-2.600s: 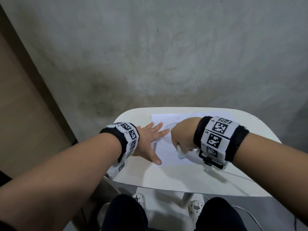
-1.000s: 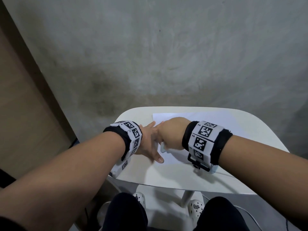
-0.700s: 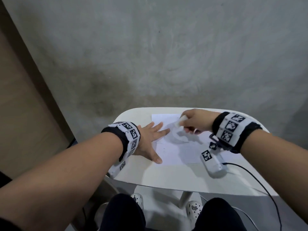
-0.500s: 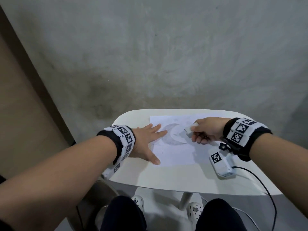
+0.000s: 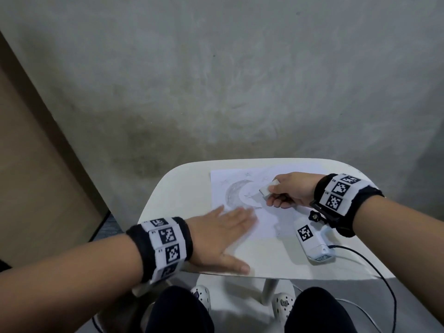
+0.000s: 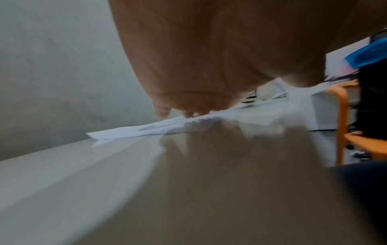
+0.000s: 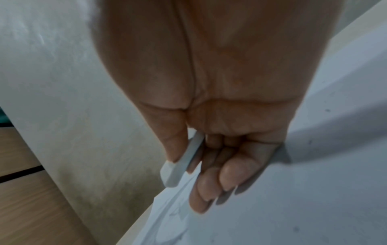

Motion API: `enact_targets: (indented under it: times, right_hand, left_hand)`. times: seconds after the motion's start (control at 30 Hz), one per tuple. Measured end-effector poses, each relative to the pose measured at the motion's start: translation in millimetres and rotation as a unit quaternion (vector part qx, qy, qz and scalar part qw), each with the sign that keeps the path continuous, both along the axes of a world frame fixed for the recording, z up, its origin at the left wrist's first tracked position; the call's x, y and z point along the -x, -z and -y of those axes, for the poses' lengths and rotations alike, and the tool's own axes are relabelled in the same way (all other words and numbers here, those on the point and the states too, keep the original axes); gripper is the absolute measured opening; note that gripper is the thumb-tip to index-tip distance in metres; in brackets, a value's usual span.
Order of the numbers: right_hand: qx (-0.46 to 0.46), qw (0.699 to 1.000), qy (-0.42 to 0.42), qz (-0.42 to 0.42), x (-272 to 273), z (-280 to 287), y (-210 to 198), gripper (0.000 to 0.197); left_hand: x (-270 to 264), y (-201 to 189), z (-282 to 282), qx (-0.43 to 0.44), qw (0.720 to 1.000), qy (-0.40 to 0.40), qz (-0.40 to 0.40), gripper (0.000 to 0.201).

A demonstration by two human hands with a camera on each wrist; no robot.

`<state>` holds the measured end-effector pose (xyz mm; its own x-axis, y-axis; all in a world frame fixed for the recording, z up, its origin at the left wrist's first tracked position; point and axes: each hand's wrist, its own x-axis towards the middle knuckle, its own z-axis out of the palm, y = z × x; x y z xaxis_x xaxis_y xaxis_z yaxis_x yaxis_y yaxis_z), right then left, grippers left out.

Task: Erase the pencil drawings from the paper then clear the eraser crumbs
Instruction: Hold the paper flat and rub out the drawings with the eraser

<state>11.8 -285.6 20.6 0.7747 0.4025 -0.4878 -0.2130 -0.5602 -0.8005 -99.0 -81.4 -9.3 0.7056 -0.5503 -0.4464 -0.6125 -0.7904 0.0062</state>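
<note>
A white sheet of paper (image 5: 266,219) lies on the small white table (image 5: 187,188), with a shaded pencil crescent moon (image 5: 231,192) and small stars drawn near its far left part. My right hand (image 5: 286,191) pinches a white eraser (image 5: 268,187) between thumb and fingers, its tip on the paper just right of the moon. The right wrist view shows the eraser (image 7: 180,164) held by the thumb, the other fingers curled on the paper (image 7: 272,207). My left hand (image 5: 225,234) lies flat with spread fingers on the sheet's near left corner. Its view is blurred, with the paper (image 6: 157,127) ahead.
A white wrist camera unit (image 5: 312,239) with a black cable rests on the table by the sheet's near right corner. A grey concrete wall (image 5: 216,80) rises right behind the table. My knees and white shoes (image 5: 201,296) are under the near edge.
My right hand has moved with the eraser from the sheet's left side to its middle right, uncovering the moon drawing. My left hand has slid nearer along the sheet's left edge.
</note>
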Motion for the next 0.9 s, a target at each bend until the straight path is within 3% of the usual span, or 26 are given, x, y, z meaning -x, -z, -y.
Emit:
enact_targets:
  times: [0.1,0.23,0.3,0.37,0.47,0.53,0.63,0.7,0.8,0.9]
  right_hand:
    - [-0.002,1.0,0.003,-0.001,-1,1,2,0.025]
    - [0.0,1.0,-0.001,0.005,-3,4,5,0.025]
    - [0.003,1.0,-0.006,0.001,-3,4,3,0.022]
    - [0.025,0.999,-0.018,0.01,-2,1,2,0.019]
    - [0.115,0.989,-0.064,0.064,0,-6,0,0.016]
    - [0.207,0.964,-0.122,0.111,5,-14,-8,0.011]
    - [0.349,0.883,-0.241,0.203,23,-43,-22,0.007]
    - [0.365,0.846,-0.302,0.245,35,-76,-26,0.004]
    - [0.335,0.845,-0.307,0.282,32,-110,-16,0.025]
    - [0.365,0.821,-0.285,0.334,22,-121,-11,0.01]
  left_hand:
    - [-13,-3,-4,-0.045,0.997,-0.065,0.003,0.101]
    - [-12,-10,9,0.005,0.999,0.041,-0.027,0.087]
    - [-27,-12,-5,0.039,0.998,-0.049,0.003,0.093]
    - [-47,-12,-28,0.011,0.986,-0.165,0.032,0.107]
    - [-60,-10,-43,-0.032,0.977,-0.209,-0.008,0.121]
    - [-61,-11,-41,-0.022,0.977,-0.208,-0.033,0.124]
    - [-63,-9,-41,-0.02,0.977,-0.21,-0.029,0.124]
    - [-64,-5,-45,-0.014,0.977,-0.21,-0.028,0.124]
    - [-64,0,-46,0.008,0.976,-0.217,-0.025,0.12]
    - [-66,1,-49,-0.009,0.974,-0.224,-0.032,0.121]
